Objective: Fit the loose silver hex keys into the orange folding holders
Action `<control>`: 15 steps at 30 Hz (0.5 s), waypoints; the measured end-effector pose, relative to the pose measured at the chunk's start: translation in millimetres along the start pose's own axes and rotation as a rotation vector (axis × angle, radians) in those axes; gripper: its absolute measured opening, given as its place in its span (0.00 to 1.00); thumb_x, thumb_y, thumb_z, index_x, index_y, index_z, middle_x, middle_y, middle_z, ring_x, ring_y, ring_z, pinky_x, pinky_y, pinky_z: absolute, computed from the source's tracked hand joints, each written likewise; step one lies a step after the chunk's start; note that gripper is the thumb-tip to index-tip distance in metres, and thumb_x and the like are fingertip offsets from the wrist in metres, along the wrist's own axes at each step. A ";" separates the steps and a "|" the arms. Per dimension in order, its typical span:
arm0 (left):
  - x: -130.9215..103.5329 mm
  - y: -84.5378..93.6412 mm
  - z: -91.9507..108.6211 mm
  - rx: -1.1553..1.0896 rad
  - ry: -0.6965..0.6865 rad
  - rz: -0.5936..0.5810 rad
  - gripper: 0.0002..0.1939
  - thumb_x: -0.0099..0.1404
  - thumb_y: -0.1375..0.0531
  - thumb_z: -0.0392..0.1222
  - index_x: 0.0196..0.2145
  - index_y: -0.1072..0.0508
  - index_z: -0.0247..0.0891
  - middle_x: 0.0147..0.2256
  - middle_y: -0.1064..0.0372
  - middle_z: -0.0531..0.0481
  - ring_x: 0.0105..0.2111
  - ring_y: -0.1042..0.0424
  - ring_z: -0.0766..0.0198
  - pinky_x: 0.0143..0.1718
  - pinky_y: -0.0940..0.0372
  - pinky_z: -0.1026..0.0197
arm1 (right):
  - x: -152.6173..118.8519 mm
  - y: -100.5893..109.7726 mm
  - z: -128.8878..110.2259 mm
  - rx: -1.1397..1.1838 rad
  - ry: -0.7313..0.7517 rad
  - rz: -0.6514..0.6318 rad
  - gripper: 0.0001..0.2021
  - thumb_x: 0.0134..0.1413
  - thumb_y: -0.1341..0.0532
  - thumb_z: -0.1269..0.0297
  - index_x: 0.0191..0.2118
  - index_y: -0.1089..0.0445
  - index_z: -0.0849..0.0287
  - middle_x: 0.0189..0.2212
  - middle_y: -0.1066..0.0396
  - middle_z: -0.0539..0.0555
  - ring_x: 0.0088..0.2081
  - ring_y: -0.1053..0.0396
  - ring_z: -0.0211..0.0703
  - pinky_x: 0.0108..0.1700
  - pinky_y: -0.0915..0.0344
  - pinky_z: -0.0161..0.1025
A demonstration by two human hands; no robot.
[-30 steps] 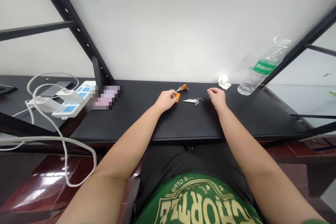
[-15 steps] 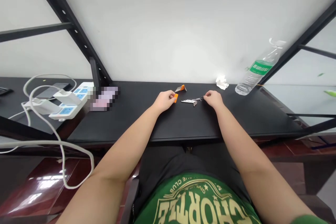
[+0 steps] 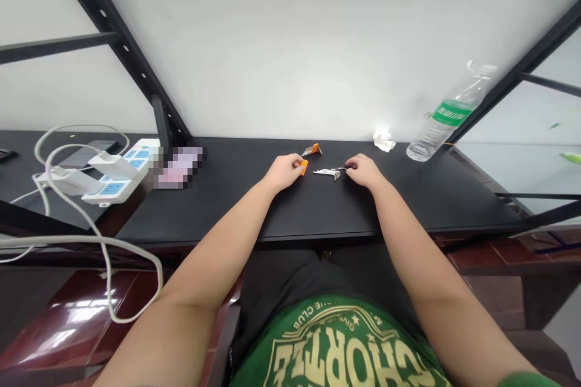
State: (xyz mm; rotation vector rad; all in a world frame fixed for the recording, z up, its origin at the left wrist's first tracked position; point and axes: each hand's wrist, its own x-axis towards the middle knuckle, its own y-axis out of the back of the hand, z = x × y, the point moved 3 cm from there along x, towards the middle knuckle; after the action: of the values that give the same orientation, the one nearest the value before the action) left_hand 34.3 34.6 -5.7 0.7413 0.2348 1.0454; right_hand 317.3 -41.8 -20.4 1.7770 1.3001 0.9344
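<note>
Between the fingers of my left hand (image 3: pixel 285 173) is a small orange plastic holder (image 3: pixel 304 167). My right hand (image 3: pixel 363 170) is closed in a pinch on the end of a thin hex key (image 3: pixel 338 168), which points left over the desk. Just left of those fingertips lies a row of silver L-shaped hex keys (image 3: pixel 327 173), their bent ends to the right. Behind the row rests an orange holder with hex keys in it (image 3: pixel 314 149).
A clear water bottle (image 3: pixel 445 124) and a crumpled tissue (image 3: pixel 384 139) stand along the wall on the right of the black desk (image 3: pixel 218 199). To the left are a white power strip (image 3: pixel 131 169) with cables and a blurred pinkish object (image 3: pixel 179 168).
My right hand has shifted slightly left, bringing the pinched hex key closer to the row. My left hand keeps its hold on the orange holder, almost still.
</note>
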 end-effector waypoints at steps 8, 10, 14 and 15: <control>-1.3 1.2 2.7 0.002 0.016 0.000 0.08 0.63 0.37 0.34 0.39 0.21 0.40 0.35 0.21 0.51 0.34 0.26 0.62 0.37 0.35 0.62 | -3.4 -1.5 -14.2 0.016 0.048 -0.029 0.14 0.53 0.38 0.75 0.43 0.19 0.59 0.45 0.24 0.57 0.44 0.26 0.46 0.53 0.31 0.41; -0.7 0.5 2.3 0.001 0.017 -0.002 0.08 0.64 0.38 0.34 0.39 0.21 0.40 0.35 0.21 0.51 0.34 0.26 0.63 0.37 0.34 0.62 | -3.5 -2.9 -17.9 0.023 0.077 -0.031 0.14 0.52 0.38 0.76 0.41 0.19 0.58 0.45 0.24 0.57 0.44 0.27 0.46 0.52 0.31 0.41; 0.7 -0.6 0.8 0.004 0.007 -0.002 0.08 0.64 0.38 0.34 0.40 0.21 0.40 0.35 0.21 0.52 0.34 0.25 0.63 0.38 0.34 0.62 | -4.6 -7.0 -24.8 0.059 0.115 -0.043 0.13 0.53 0.39 0.76 0.40 0.19 0.57 0.44 0.25 0.56 0.42 0.28 0.45 0.50 0.31 0.41; 1.0 -0.8 0.2 0.006 0.004 -0.004 0.08 0.64 0.38 0.34 0.40 0.21 0.40 0.34 0.21 0.52 0.34 0.25 0.63 0.38 0.34 0.62 | -5.1 -8.1 -26.3 0.066 0.122 -0.047 0.12 0.53 0.39 0.76 0.39 0.20 0.57 0.44 0.25 0.56 0.42 0.28 0.45 0.50 0.31 0.41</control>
State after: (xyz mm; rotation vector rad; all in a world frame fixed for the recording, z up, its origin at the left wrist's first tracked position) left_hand 35.5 35.2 -5.9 0.7439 0.2429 1.0433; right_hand 289.7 -41.3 -15.8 1.7551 1.4585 0.9972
